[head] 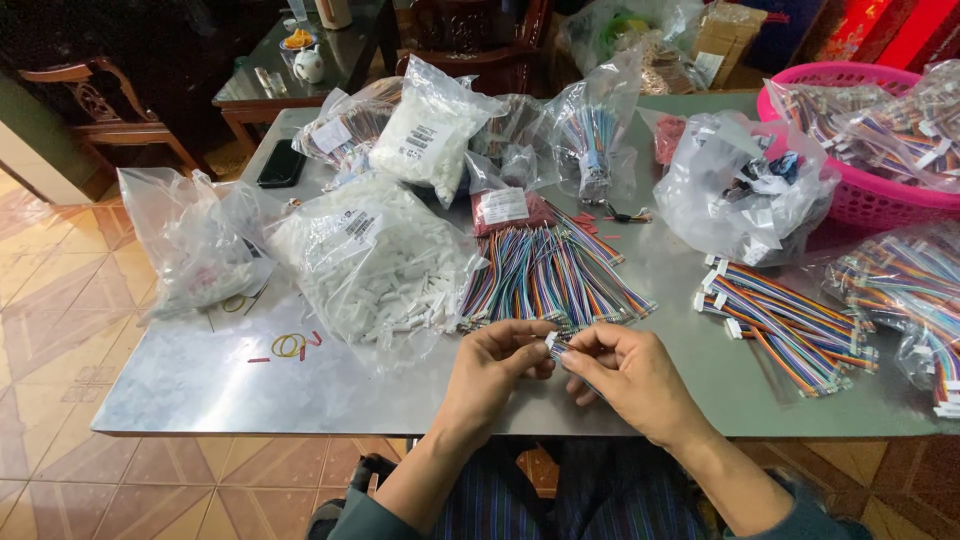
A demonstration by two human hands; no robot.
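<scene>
Left hand (497, 362) and right hand (625, 372) both pinched on small white connector (551, 341), wire ends hidden by fingers

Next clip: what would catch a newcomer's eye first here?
First, the two hands at the table's near edge: the left hand and right hand pinch a small white connector on coloured wires between them. Just behind them lies a fan of loose multicoloured wires, with a bulging bag of white connectors to its left. A pink basket sits at far right.
</scene>
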